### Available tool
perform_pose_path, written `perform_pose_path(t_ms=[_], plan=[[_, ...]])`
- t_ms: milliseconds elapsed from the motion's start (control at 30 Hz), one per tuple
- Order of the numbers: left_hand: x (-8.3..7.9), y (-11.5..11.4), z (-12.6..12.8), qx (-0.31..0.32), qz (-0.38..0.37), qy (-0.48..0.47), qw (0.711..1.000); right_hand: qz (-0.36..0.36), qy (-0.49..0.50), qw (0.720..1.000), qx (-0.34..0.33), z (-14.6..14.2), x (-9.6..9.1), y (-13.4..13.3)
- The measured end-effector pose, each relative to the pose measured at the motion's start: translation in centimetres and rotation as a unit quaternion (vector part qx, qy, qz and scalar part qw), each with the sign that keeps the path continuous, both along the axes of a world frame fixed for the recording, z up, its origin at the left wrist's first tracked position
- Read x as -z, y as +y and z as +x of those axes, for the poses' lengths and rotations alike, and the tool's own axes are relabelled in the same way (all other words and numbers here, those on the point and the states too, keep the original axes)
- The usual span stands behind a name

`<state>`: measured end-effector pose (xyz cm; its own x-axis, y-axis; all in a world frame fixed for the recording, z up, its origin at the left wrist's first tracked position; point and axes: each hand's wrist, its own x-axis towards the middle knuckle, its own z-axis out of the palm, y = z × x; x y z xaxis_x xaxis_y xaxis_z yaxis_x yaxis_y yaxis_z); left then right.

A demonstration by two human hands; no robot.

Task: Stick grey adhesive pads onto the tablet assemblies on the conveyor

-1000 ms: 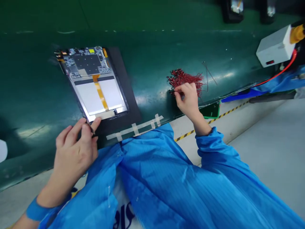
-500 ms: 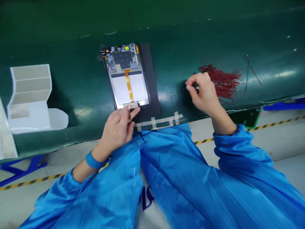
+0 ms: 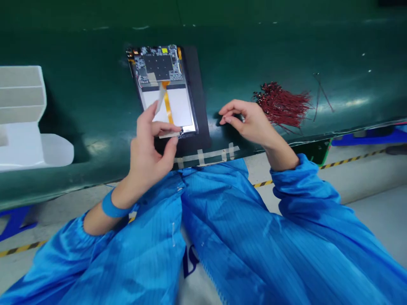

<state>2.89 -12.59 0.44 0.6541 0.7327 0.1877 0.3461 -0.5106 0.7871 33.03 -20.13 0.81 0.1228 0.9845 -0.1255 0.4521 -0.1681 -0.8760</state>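
Note:
An opened tablet shows its circuit board at the far end and an orange ribbon cable down its middle. Over its near end is my left hand, fingers apart. A pale strip of tape stands up from my index fingertip. My middle finger and thumb are spread around a small black part by the tablet's near edge. To the right of the tablet, my right hand hovers with thumb and index finger pinched; whatever they hold is too small to name. A pile of dark red wires lies just beyond it.
Under the tablet is a dark pad on the green mat. Tape strips line the table's front edge. A white label sheet curls up at the left. Two loose wires lie at the right.
My left hand has lifted its index finger, with the tape strip now upright on it, and has opened wider. My right hand has moved left from the wire pile toward the tablet, still pinched.

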Motion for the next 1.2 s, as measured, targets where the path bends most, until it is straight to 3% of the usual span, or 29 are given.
perform_pose_path(t_ms=[67,167,333,600,767,833,1000,1200], plan=[[-0.2,-0.3,2.4,-0.017,-0.010,-0.001,1.000,-0.013,0.003,1.000,-0.005,-1.2,-0.2,0.3],[-0.2,-0.7,5.6,0.016,-0.031,0.027,0.999,-0.023,0.005,1.000,-0.014,-2.5,-0.5,0.3],[-0.6,-0.4,7.9,0.009,0.013,0.077,0.997,0.003,-0.015,0.999,-0.036,-3.4,-0.7,0.0],[-0.9,-0.3,8.2,0.029,0.080,0.135,0.987,0.011,-0.079,0.996,-0.040,-3.5,-0.2,-0.2],[0.3,0.3,8.0,-0.003,0.054,0.048,0.997,0.057,-0.276,0.959,-0.022,-2.7,1.2,-0.6],[0.6,0.5,8.0,-0.001,0.045,0.001,0.999,0.094,-0.312,0.945,-0.026,-2.7,1.8,-0.8],[0.5,0.5,7.7,-0.018,-0.026,-0.042,0.999,0.149,-0.262,0.952,-0.048,-4.2,2.3,-0.7],[0.6,0.4,5.0,-0.070,-0.067,-0.085,0.992,0.171,-0.209,0.961,-0.067,-6.1,1.7,0.4]])
